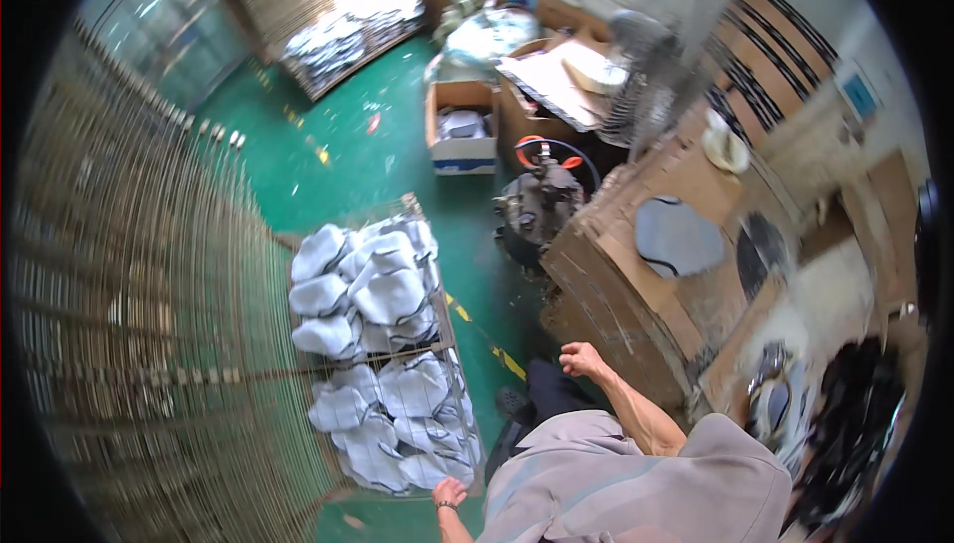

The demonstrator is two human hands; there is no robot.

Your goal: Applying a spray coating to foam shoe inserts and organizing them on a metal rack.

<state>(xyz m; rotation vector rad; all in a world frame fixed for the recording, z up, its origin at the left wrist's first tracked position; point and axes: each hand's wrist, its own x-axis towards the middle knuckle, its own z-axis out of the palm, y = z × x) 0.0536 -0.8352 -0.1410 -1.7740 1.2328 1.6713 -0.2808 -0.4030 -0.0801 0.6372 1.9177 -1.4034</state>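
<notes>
My left hand (449,491), with a dark band at its wrist, hangs beside the near right corner of a wire rack shelf (448,330). Its fingers look loosely apart, with nothing seen in them. On that shelf lie several light grey, rounded, soft-looking pieces (386,280), overlapping in rows. My right hand (581,359) is held in front of my body with its fingers curled in, and nothing shows in it. It is nearest to the cardboard-covered workbench (621,290), apart from it. On the bench top lies a grey rounded piece with a dark edge (680,236).
Tall stacked wire racks (149,324) line the left side. Ahead stand an open carton (463,154), a dark round machine with an orange-and-blue hose (542,207) and a large fan (646,76). Another loaded rack (348,41) stands far back. Black strips (860,424) hang at right.
</notes>
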